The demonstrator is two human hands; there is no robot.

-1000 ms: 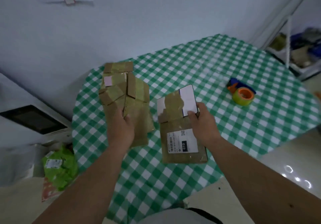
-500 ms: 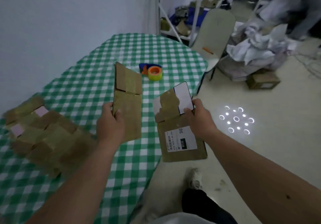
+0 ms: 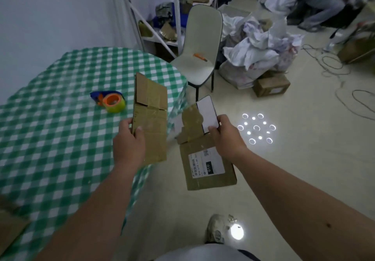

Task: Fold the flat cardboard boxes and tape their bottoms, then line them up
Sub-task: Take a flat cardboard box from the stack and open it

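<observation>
Cardboard (image 3: 151,123) at frame centre was pinched at its lower left edge by the left hand (image 3: 127,143); the labelled box (image 3: 205,155) was gripped by the right hand (image 3: 227,137) at its right edge.

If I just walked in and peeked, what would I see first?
Two flat cardboard boxes held up in the middle: the left hand grips a plain box over the edge of the green checked table, and the right hand grips a labelled box out over the floor. Next, the bright orange tape roll lying on the table, and a white chair behind it.
</observation>
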